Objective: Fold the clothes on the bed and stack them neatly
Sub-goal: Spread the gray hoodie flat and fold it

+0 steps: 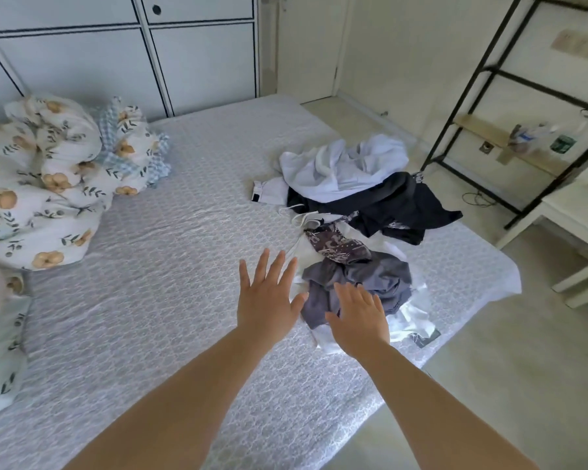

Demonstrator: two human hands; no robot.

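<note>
On the bed, near its right edge, lies a messy heap of clothes. None of them is folded yet, so the job looks like it is just starting. A pale blue shirt sits at the far end, a dark navy piece lies next to it, a patterned purple piece is in the middle, and a grey piece is closest to the person, on top of something white.

Both hands reach toward the near end of the heap. The left hand is flat with its fingers spread wide, over bare bed right beside the grey piece. The right hand is open too, over the edge of the grey piece. Neither grip holds anything.

I think the grey piece should come first, since it is on top and nearest. It would be best to pinch it at two corners or the shoulders, lift it clear so the white cloth stays down, then lay it flat on the big empty part of the bed to the left. The floral quilt is far enough away to leave room for folding and for a stack.
</note>
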